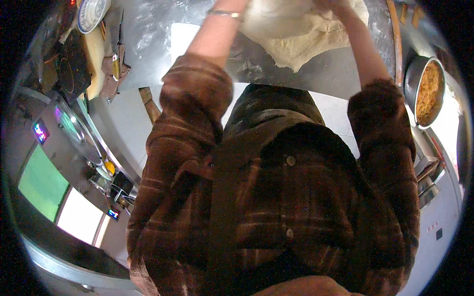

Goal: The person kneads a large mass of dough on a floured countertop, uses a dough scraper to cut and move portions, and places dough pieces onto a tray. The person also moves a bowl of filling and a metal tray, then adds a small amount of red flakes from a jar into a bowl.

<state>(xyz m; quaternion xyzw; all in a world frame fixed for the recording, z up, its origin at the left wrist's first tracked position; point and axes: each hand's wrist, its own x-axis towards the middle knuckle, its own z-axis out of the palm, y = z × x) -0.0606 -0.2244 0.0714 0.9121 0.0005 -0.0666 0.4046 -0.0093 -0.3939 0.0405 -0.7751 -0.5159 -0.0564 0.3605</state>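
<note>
Both hands reach into the dough [301, 37] on the counter [335, 74].

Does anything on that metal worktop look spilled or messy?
Yes, white flour is dusted in streaks over the steel worktop left of the big dough sheet. It looks scattered, not tipped over. The metal bowl of yellowish filling at right sits upright.

a steel-topped kitchen seen from above

you stand at a flour-dusted steel counter [148, 29] over a pale tiled floor [123, 123]. to your left, a patterned plate [91, 14], dark cooktop [69, 74] and bright green panel [42, 182]; to your right, a metal pan of orange-brown food [427, 91].
</note>
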